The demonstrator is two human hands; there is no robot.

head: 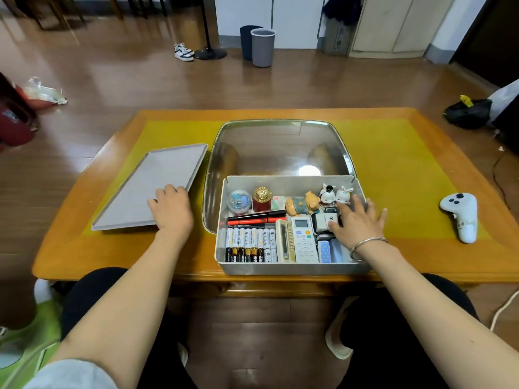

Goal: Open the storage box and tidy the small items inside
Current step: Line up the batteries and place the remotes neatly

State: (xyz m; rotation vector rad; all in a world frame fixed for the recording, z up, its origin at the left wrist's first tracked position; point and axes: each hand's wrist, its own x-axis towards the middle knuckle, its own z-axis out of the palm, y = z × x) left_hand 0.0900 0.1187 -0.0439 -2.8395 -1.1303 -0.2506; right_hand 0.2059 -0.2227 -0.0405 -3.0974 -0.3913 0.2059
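An open grey storage box [289, 268] stands at the table's near edge. Inside lie a row of batteries [248, 244], a red and black pen [254, 217], a white remote [304, 240], a beige calculator [285, 241], a clip jar [239, 202], a red and gold jar [262, 199], a bear figurine [302, 204] and two rabbit figurines [335, 193]. My right hand [358, 224] lies flat with spread fingers over the box's right side, touching a small dark device [323, 220]. My left hand [172, 207] rests on the grey lid [151, 189], which lies flat left of the box.
The yellow-topped wooden table [407, 169] has a glass inset [280, 148] behind the box. A white controller [462, 216] lies at the right. Two bins [259, 46], shoes and bags stand on the floor beyond.
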